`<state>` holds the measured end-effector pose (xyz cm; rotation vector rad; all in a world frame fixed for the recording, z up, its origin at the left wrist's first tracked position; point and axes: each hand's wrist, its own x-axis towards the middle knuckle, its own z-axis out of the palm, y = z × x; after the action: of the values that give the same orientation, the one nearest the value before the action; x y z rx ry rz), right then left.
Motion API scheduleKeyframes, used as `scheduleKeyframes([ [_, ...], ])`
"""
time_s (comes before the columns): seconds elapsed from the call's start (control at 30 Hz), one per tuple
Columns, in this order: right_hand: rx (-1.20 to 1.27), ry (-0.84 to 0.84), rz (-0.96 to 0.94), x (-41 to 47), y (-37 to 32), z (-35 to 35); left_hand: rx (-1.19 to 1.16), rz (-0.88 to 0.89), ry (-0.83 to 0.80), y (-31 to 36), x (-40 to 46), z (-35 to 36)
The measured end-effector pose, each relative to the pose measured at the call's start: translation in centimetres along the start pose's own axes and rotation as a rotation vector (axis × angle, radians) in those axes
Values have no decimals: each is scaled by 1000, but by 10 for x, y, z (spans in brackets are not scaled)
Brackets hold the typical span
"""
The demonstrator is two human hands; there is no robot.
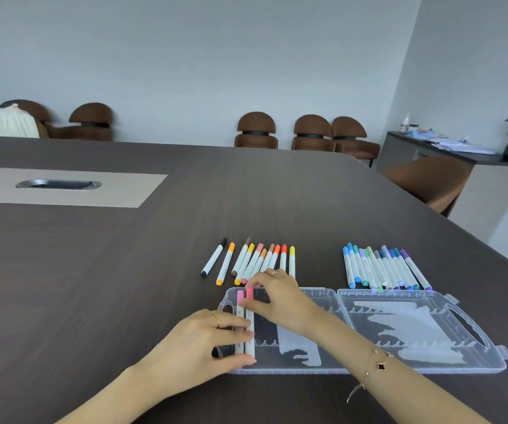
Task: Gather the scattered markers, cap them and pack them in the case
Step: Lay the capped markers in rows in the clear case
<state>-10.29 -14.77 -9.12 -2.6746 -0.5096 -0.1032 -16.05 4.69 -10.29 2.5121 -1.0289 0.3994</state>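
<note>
Clear plastic case (pixel 399 367) lying open and flat near the front edge of the dark tabletop (pixel 124 270), two halves side by side. Two pink markers (pixel 245 319) set in the left half, close to its left wall, caps pointing away toward the far edge. Left hand (pixel 213 341) curled over the lower ends of those two markers, fingers laid across them and thumb by the case's front rim, holding them down. Right hand (pixel 277 298) reaching across the left half, fingertips pinching the redder marker near its cap. Gold ring on each hand, thin bracelet (pixel 372 368) on the right wrist.

Just behind the left half, a row of warm-coloured markers (pixel 262 260): orange, yellow, pink, red, brown, with one black marker (pixel 214 257) at the left end, a bit apart. Behind the right half, a tight row of blue, green and purple markers (pixel 384 269), all capped. Brown chairs (pixel 255 130) past the far edge.
</note>
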Motion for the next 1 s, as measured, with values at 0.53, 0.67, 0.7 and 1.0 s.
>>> scheduleKeyframes([
  [0.53,-77,-14,-15,-4,4,4,-38,22,12,-5,18,7],
  [0.67,-117,-31,-16,-4,3,3,-91,22,-70,-8,26,5],
  [0.7,-133,-32,-19,-4,3,3,-110,31,-83,-9,27,4],
  [1.0,23,27,25,24,28,-27,-127,-99,-94,-56,63,-29],
])
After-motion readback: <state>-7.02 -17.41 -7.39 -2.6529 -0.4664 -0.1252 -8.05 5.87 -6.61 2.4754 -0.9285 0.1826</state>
